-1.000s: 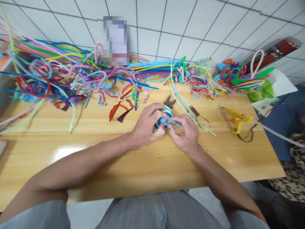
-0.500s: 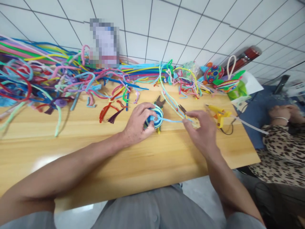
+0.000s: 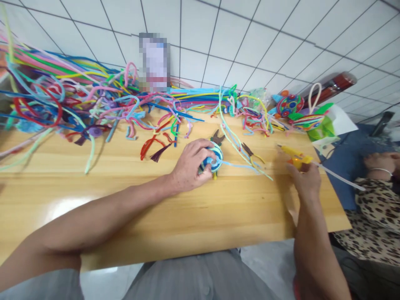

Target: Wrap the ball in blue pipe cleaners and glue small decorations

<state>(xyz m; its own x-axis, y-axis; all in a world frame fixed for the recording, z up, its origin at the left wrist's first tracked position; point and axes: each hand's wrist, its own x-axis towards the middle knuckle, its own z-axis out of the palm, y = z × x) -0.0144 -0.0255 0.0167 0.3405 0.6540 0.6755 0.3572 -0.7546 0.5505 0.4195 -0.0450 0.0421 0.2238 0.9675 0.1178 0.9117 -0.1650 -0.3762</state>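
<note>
My left hand [image 3: 191, 167] pinches a round coil of blue, light blue and pale green pipe cleaner [image 3: 219, 151], held over the table. From the coil a light blue strand [image 3: 239, 166] trails to the right and lies loose. At the right, my right hand [image 3: 308, 183] is closed around the handle of a yellow glue gun [image 3: 295, 154], with a glue stick [image 3: 340, 177] poking out behind it. Pliers [image 3: 218, 137] lie partly hidden beneath the coil. Between the hands is a second, yellow-handled pair of pliers [image 3: 254, 156], beside a long pale green pipe cleaner [image 3: 228, 139].
Heaps of coloured pipe cleaners [image 3: 103, 98] line the tiled wall, with a blurred-out upright panel [image 3: 155, 62] among them. A dark purple tassel [image 3: 159, 154] lies nearer. Colourful ornaments [image 3: 290, 104] stand back right. Another person in a leopard-print sleeve [image 3: 378, 196] sits past the table's right edge.
My right hand has let go of the light blue strand and moved right onto the glue gun. My left hand still holds the coil. The whole view has shifted slightly.
</note>
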